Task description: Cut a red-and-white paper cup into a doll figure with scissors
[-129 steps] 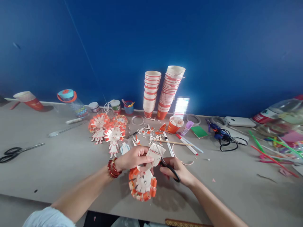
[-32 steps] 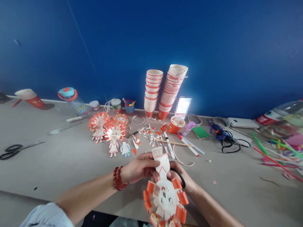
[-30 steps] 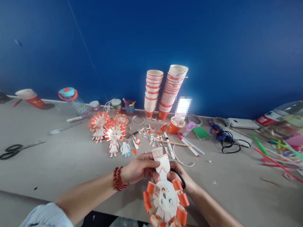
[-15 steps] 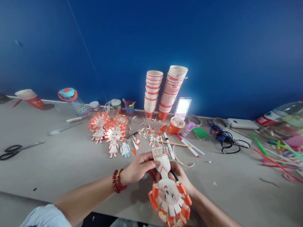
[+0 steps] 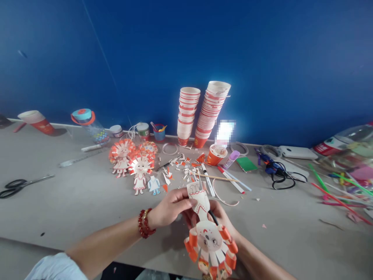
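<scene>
A doll cut from a paper cup (image 5: 207, 238) is held upside down, with its curled orange fringe and drawn face toward me and its dress and feet pointing away. My left hand (image 5: 174, 207) pinches the dress edge, thumb on top. My right hand (image 5: 223, 218) is closed round the black handle of a pair of scissors (image 5: 213, 217), partly behind the doll. Their blade tips show near the drawn feet. Most of my right fingers are hidden by the paper.
Finished-looking paper dolls (image 5: 140, 171) and paper scraps (image 5: 186, 169) lie ahead. Two tall stacks of paper cups (image 5: 189, 112) stand by the blue wall. Markers (image 5: 208, 181), a glue gun (image 5: 269, 165) and pipe cleaners (image 5: 340, 194) lie to the right. Another pair of scissors (image 5: 17, 186) rests at left.
The doll's fringed head has shifted slightly to the right and tilted a little. Both hands stay nearly in the same place, keeping their holds.
</scene>
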